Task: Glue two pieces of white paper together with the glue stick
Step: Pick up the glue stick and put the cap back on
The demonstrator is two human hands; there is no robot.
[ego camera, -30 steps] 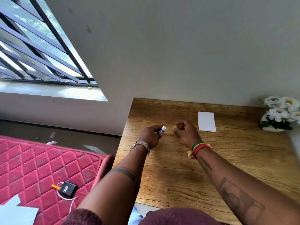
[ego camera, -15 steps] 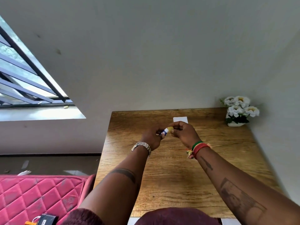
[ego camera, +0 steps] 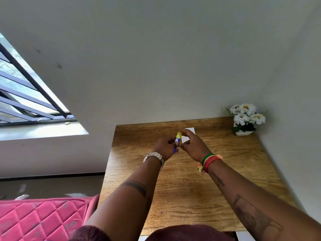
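Observation:
A small glue stick (ego camera: 178, 138) with a blue body and a yellow cap stands nearly upright above the wooden table (ego camera: 187, 197). My left hand (ego camera: 165, 146) grips its lower body. My right hand (ego camera: 194, 145) is beside it, with its fingertips curled over the yellow cap. White paper (ego camera: 190, 130) lies flat on the table behind my right hand, which hides most of it; I cannot tell how many sheets there are.
A white pot of white flowers (ego camera: 245, 119) stands at the table's far right corner against the wall. A pink quilted mattress (ego camera: 34, 220) lies on the floor to the left. A barred window (ego camera: 26, 94) is at the upper left.
The yellow cap, which was apart in my right hand, now sits on the glue stick. The stick has tilted upright. The view has swung to the right and up.

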